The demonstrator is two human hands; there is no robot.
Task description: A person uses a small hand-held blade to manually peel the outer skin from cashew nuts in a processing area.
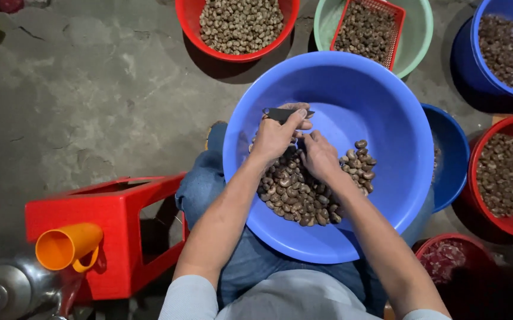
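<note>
Left hand (275,137) clamped on dark knife (281,114); right hand (320,155) pinching, likely nut, over blue basin (387,106).

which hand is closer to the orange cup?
Left. The left hand, holding a small dark tool over the blue basin, is nearer the orange cup; the right hand sits farther right.

A nut-sorting work floor: bare concrete floor (90,89) ringed by nut-filled plastic basins (239,29)
</note>
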